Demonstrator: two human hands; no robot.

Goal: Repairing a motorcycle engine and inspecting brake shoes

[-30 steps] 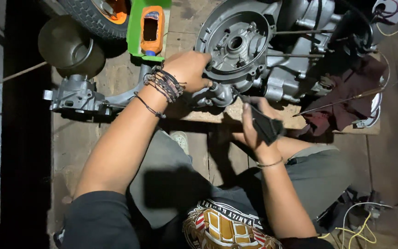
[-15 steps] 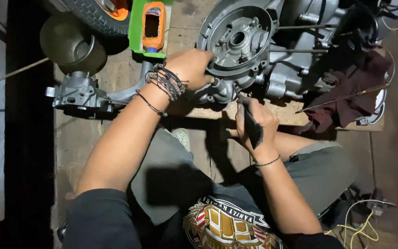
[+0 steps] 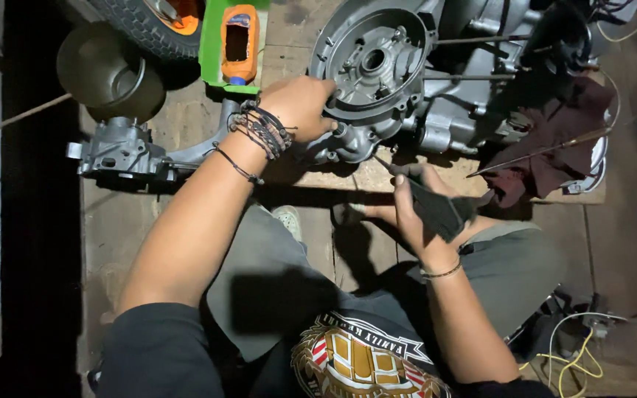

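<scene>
I see the engine case [image 3: 377, 66] lying on a wooden board [image 3: 348, 177] on the floor, its round open face turned up toward me. My left hand [image 3: 300, 103] rests on the lower left edge of that round face, fingers curled over the rim and pressed against the metal; dark cord bracelets [image 3: 263, 129] wrap the wrist. My right hand [image 3: 422, 203] sits just below the case, closed around the dark handle of a screwdriver [image 3: 436, 210], whose thin shaft points up and left toward the underside of the case. I cannot tell whether the tip touches the metal.

To the left, a smaller grey metal casting [image 3: 116, 151] lies on the floor, joined to the engine by a grey arm. Above it stands a dark round pan [image 3: 108, 70], and beside that a tyre [image 3: 145, 26]. A green tray [image 3: 215, 44] holds an orange bottle [image 3: 237, 40] just above my left hand. A dark red rag [image 3: 554, 140] is draped at the right of the engine. Yellow and white wires [image 3: 569, 354] lie near my right knee.
</scene>
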